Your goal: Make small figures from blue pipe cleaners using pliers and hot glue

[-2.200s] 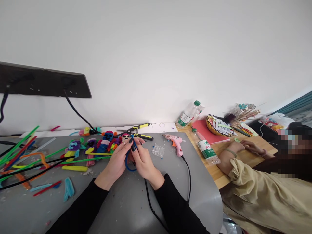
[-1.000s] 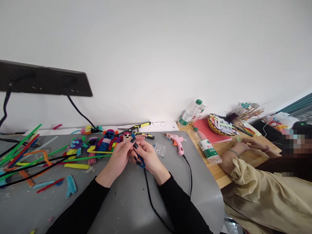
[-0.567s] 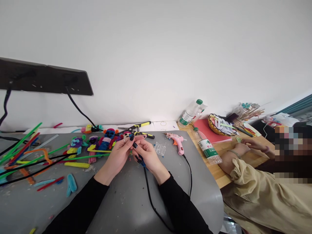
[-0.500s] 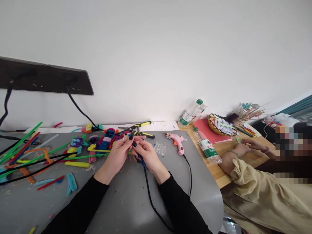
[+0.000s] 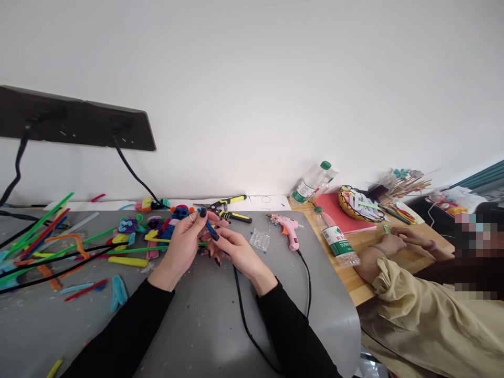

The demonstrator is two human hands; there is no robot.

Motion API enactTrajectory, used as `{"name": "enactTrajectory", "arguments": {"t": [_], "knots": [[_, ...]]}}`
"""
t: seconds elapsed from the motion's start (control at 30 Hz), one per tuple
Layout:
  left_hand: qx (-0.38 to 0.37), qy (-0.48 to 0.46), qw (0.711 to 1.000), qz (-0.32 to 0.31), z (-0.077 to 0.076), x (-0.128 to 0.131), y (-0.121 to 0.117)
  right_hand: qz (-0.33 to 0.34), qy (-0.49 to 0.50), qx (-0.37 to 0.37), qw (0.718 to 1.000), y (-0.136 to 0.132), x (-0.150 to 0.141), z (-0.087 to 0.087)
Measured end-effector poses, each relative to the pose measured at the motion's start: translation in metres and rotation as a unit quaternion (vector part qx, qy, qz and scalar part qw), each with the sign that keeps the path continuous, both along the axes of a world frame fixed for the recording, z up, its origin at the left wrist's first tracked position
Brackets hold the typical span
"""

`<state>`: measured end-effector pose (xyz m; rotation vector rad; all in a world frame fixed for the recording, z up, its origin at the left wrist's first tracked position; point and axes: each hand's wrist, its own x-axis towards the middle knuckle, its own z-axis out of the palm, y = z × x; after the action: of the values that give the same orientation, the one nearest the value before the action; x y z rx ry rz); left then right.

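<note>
A short blue pipe cleaner point(image 5: 211, 230) runs between my two hands above the grey table. My left hand point(image 5: 181, 245) pinches its upper end between thumb and fingers. The thumb and fingers of my right hand point(image 5: 241, 253) close on its lower part; the fingers partly hide it. Just behind my left hand lie fuzzy pipe-cleaner figures: one with a blue and red head point(image 5: 180, 211), a purple one point(image 5: 155, 227), and one in purple and yellow point(image 5: 126, 231). Black-and-yellow pliers point(image 5: 232, 208) lie beyond my fingertips.
Right of my hands are a pink glue gun point(image 5: 291, 231) with a black cord and a small clear bag point(image 5: 260, 240). Loose pipe cleaners point(image 5: 43, 236) and cables cover the left side. A water bottle point(image 5: 334, 239) lies near another person's arm point(image 5: 374, 268).
My hands have moved slightly apart, and more of the blue pipe cleaner shows between them. The whole view has shifted a little.
</note>
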<state>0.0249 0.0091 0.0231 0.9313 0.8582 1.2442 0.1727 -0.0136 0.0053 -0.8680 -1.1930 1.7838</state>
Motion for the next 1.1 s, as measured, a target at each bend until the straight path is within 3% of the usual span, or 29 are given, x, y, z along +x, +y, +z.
{"name": "enactTrajectory", "arguments": {"t": [0.2, 0.43, 0.87, 1.1], "knots": [[-0.001, -0.035, 0.999, 0.003, -0.005, 0.000, 0.001, -0.004, 0.053, -0.062, 0.997, -0.002, 0.001, 0.004], [-0.006, -0.056, 0.998, 0.002, -0.008, -0.002, 0.000, 0.023, 0.065, -0.064, 0.996, 0.001, 0.002, -0.003], [-0.012, -0.061, 0.998, 0.025, -0.006, 0.001, 0.000, 0.000, 0.032, -0.054, 0.998, 0.006, 0.003, -0.010], [0.007, -0.051, 0.996, 0.068, -0.005, -0.009, 0.006, 0.011, -0.024, -0.023, 0.999, 0.005, 0.003, -0.008]]}}
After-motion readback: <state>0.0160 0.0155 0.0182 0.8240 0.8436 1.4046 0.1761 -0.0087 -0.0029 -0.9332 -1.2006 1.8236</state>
